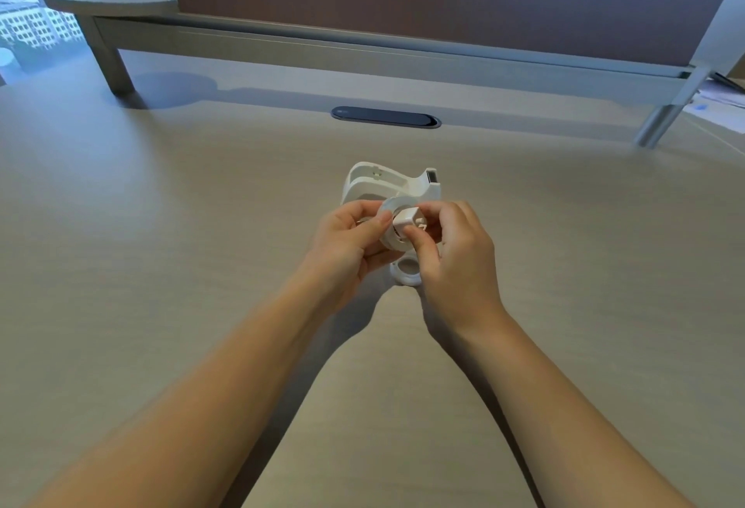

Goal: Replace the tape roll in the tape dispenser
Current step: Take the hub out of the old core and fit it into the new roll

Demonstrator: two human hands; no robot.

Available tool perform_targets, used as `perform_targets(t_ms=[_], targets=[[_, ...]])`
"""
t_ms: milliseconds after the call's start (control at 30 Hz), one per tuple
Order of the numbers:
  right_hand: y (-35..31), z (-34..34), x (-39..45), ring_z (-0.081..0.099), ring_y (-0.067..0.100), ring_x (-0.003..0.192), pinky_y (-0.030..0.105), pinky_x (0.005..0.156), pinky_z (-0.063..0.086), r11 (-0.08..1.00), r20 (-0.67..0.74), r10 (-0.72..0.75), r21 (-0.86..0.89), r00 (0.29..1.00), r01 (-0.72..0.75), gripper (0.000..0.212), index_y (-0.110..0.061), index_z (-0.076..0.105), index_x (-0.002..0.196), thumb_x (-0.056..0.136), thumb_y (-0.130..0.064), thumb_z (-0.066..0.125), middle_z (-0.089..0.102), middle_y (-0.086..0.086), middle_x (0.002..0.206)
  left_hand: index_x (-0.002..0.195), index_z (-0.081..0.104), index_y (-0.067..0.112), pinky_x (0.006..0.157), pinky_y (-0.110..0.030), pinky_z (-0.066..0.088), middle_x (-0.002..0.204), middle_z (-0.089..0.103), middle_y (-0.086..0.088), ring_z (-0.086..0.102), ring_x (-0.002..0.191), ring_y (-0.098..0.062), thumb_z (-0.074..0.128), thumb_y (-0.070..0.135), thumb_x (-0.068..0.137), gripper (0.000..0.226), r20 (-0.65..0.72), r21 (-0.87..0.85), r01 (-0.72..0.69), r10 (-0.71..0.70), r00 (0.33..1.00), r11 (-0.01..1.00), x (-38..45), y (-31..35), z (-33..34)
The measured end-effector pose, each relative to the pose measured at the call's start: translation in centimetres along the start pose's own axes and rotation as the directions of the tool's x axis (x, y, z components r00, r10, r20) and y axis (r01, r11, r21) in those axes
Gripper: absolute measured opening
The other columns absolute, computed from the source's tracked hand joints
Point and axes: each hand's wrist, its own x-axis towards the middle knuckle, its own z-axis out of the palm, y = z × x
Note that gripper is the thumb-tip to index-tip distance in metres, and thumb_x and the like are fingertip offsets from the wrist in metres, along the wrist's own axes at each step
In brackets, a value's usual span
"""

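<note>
Above the desk (161, 225), my left hand (346, 243) grips a tape roll (393, 225) while my right hand (451, 253) pinches a white hub (405, 219) at its centre; the empty dispenser (387, 183) stands just behind, another roll (406, 271) below.

Both bare forearms reach forward and converge at the centre. The left hand (346, 241) is curled, thumb and fingers pinched together. The right hand (447, 253) faces it, thumb and forefinger pinched, knuckles up.
</note>
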Motion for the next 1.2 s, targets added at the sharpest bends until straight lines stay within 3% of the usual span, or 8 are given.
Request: perform_targets(t_ms=[133, 200, 400, 600, 733, 833, 967, 1200], targets=[[-0.4, 0.2, 0.0, 0.048, 0.016, 0.08, 0.009, 0.063, 0.036, 0.998, -0.012, -0.024, -0.056, 1.0, 0.024, 0.027, 0.001, 0.058, 0.097, 0.081, -0.018, 0.048, 0.06, 0.018, 0.095, 0.077, 0.059, 0.012, 0.061, -0.02, 0.057, 0.054, 0.071, 0.006, 0.067, 0.058, -0.006, 0.043, 0.009, 0.088, 0.019, -0.03, 0.001, -0.026, 0.026, 0.999, 1.0, -0.1, 0.0, 0.0], [-0.6, 0.3, 0.0, 0.055, 0.025, 0.078, 0.023, 0.065, 0.039, 0.993, -0.013, -0.052, -0.102, 0.999, 0.051, 0.027, 0.003, 0.058, 0.096, 0.081, -0.018, 0.047, 0.061, 0.022, 0.092, 0.077, 0.059, 0.012, 0.062, -0.02, 0.058, 0.054, 0.07, 0.006, 0.067, 0.059, -0.007, 0.044, 0.008, 0.088, 0.019, -0.043, 0.008, -0.041, 0.041, 0.998, 0.999, -0.2, 0.0, 0.1], [-1.0, 0.3, -0.1, 0.055, 0.025, 0.067, 0.022, 0.058, 0.037, 0.969, 0.011, -0.131, -0.21, 0.991, 0.13, 0.027, 0.002, 0.058, 0.085, 0.081, -0.022, 0.047, 0.063, 0.02, 0.08, 0.077, 0.06, 0.011, 0.062, -0.021, 0.058, 0.059, 0.068, 0.004, 0.066, 0.059, -0.008, 0.046, 0.007, 0.086, 0.017, -0.065, 0.058, -0.072, 0.076, 0.995, 0.996, -0.6, 0.0, 0.3], [-0.4, -0.2, 0.3, 0.045, 0.004, 0.076, 0.003, 0.069, 0.038, 0.991, 0.07, 0.039, 0.128, 0.997, -0.048, 0.022, -0.013, 0.053, 0.091, 0.075, -0.026, 0.061, 0.045, -0.002, 0.091, 0.083, 0.06, 0.009, 0.061, -0.018, 0.057, 0.072, 0.067, -0.001, 0.067, 0.062, -0.006, 0.041, 0.008, 0.088, 0.019, 0.051, 0.047, -0.03, 0.027, 0.998, 0.998, -0.6, 1.0, -0.3], [-0.2, -0.8, 0.5, 0.049, 0.006, 0.082, 0.005, 0.066, 0.045, 0.898, 0.144, 0.244, 0.34, 0.959, -0.28, 0.03, -0.026, 0.04, 0.097, 0.078, -0.03, 0.062, 0.047, -0.004, 0.094, 0.084, 0.061, 0.016, 0.061, -0.017, 0.057, 0.083, 0.064, -0.002, 0.067, 0.064, -0.004, 0.041, 0.01, 0.088, 0.021, 0.065, 0.048, -0.015, 0.012, 0.998, 0.999, -0.8, 1.5, -0.4], [-0.1, -1.0, 0.5, 0.059, 0.006, 0.071, 0.017, 0.063, 0.05, 0.84, 0.275, 0.238, 0.423, 0.931, -0.34, 0.02, -0.028, 0.047, 0.086, 0.074, -0.043, 0.054, 0.057, -0.006, 0.079, 0.084, 0.061, 0.02, 0.063, -0.016, 0.057, 0.086, 0.064, 0.0, 0.066, 0.069, -0.004, 0.042, 0.012, 0.088, 0.022, 0.083, 0.09, -0.02, 0.013, 0.996, 0.996, -0.9, 1.3, -0.4], [0.0, -1.1, 0.5, 0.06, 0.003, 0.063, 0.009, 0.053, 0.049, 0.803, 0.275, 0.246, 0.479, 0.929, -0.355, 0.011, -0.028, 0.044, 0.076, 0.082, -0.032, 0.052, 0.058, -0.004, 0.072, 0.087, 0.061, 0.018, 0.064, -0.016, 0.057, 0.084, 0.065, 0.0, 0.067, 0.068, -0.004, 0.042, 0.018, 0.088, 0.019, 0.106, 0.107, -0.01, -0.002, 0.994, 0.994, -0.9, 1.1, -0.5], [-0.2, -1.2, 0.2, 0.061, 0.004, 0.066, 0.01, 0.054, 0.049, 0.788, 0.391, 0.204, 0.479, 0.898, -0.387, 0.011, -0.028, 0.042, 0.081, 0.08, -0.038, 0.047, 0.059, -0.004, 0.077, 0.078, 0.055, 0.012, 0.058, -0.015, 0.056, 0.076, 0.062, -0.004, 0.066, 0.062, -0.006, 0.057, 0.01, 0.079, 0.003, 0.078, 0.276, -0.024, 0.003, 0.997, 0.961, -0.6, 0.9, -1.0]])
